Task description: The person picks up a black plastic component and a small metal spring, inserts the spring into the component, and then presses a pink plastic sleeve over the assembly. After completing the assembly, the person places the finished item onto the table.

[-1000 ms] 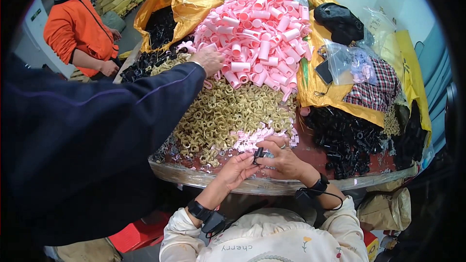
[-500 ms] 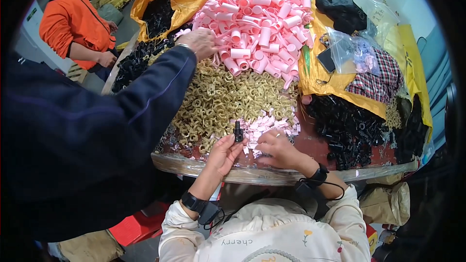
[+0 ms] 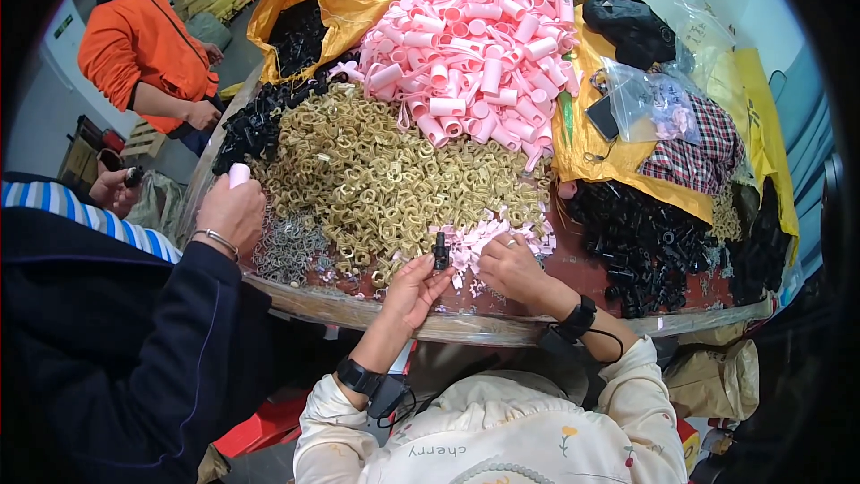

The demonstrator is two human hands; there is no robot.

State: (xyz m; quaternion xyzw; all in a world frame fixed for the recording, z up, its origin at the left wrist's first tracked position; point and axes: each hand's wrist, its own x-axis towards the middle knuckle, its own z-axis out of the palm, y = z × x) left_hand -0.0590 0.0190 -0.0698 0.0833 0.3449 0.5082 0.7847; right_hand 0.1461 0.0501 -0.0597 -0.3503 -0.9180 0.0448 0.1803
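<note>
Between the thumb and fingers of my left hand (image 3: 414, 292) a small black plastic fitting (image 3: 441, 251) with a narrow stem stands upright, just above the near edge of the table. My right hand (image 3: 512, 269) is down at the heap of small flat pink pieces (image 3: 466, 246). Its fingers are bent and drawn together among them; whether a piece is between the fingertips is hidden. Beyond both hands lies a wide heap of gold-coloured metal rings (image 3: 358, 161). A mound of pink plastic cylinders (image 3: 484, 72) with straps rises behind it.
Black plastic parts (image 3: 627, 242) are piled on the right, beside a yellow sack (image 3: 582, 152). At left, a co-worker's hand (image 3: 231, 215) holds a pink cylinder (image 3: 239, 176), near small silver rings (image 3: 288, 246). A person in orange (image 3: 148, 54) stands farther off. The table's wooden rim (image 3: 475, 326) curves in front.
The co-worker's arm has drawn back from the pink mound to the left, now with a pink cylinder. My right hand has shifted slightly left, its fingers closing at the pink pieces. My left hand stays nearly still.
</note>
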